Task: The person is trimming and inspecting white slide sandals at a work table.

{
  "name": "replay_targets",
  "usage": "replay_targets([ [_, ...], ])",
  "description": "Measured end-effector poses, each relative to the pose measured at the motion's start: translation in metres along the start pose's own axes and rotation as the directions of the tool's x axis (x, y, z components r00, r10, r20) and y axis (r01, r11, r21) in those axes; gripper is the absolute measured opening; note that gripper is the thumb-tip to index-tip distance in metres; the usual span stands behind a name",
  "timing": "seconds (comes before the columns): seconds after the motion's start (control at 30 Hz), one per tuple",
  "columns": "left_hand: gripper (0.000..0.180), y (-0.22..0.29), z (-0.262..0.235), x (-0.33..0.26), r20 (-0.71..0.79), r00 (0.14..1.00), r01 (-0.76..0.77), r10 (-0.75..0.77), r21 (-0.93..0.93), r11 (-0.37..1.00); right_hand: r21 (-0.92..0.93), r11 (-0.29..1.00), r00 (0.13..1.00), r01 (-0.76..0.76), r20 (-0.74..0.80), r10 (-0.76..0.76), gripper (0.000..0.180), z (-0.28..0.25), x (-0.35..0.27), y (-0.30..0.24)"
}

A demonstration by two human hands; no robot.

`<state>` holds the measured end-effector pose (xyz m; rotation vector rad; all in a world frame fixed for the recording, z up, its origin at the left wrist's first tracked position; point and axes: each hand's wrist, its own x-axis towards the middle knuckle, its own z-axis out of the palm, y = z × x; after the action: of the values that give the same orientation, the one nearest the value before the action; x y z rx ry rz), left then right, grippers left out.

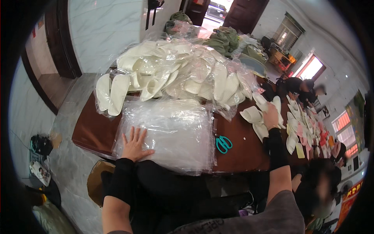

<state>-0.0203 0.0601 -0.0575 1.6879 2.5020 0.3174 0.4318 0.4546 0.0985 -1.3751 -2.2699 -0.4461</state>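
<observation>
My left hand (135, 143) lies flat with its fingers spread on the near left part of a stack of clear plastic bags (175, 132). Out to the right, my right hand (271, 117) is closed over a white slipper (261, 102) in a small loose group; its fingertips are partly hidden. Another white slipper (251, 114) lies just left of that hand. Between the bags and my right arm rest scissors with teal handles (224, 144). Behind the stack rises a large heap of white slippers in clear bags (171, 70).
The brown table (243, 156) runs off to the right, where more white and pink slippers (302, 124) are spread. Other people (321, 183) sit along it. A cardboard box (100, 181) stands on the floor near my left arm. Green sacks (226, 39) are piled behind the heap.
</observation>
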Motion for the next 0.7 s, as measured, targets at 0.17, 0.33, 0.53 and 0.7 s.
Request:
replay_targets([
  [0.17, 0.102, -0.004, -0.002, -0.002, -0.003, 1.000, -0.015, 0.015, -0.005, 1.000, 0.426, 0.792, 0.898, 0.438, -0.169, -0.406, 0.045, 0.013, 0.035, -0.186],
  [0.33, 0.099, -0.010, 0.008, -0.005, -0.090, 0.996, -0.010, 0.008, -0.018, 1.000, 0.346, 0.581, 0.676, 0.736, -0.349, -0.649, 0.043, -0.016, 0.068, -0.351],
  [0.53, 0.100, -0.008, 0.006, -0.001, -0.073, 0.996, -0.059, 0.056, -0.046, 0.997, -0.110, 0.549, 0.508, 0.828, -0.266, -0.819, 0.026, 0.019, 0.117, -0.415],
  [0.7, 0.098, -0.008, 0.008, -0.007, -0.076, 0.997, -0.033, 0.031, -0.020, 0.999, 0.277, 0.693, 0.745, 0.665, -0.307, -0.592, 0.019, -0.022, 0.150, -0.416],
])
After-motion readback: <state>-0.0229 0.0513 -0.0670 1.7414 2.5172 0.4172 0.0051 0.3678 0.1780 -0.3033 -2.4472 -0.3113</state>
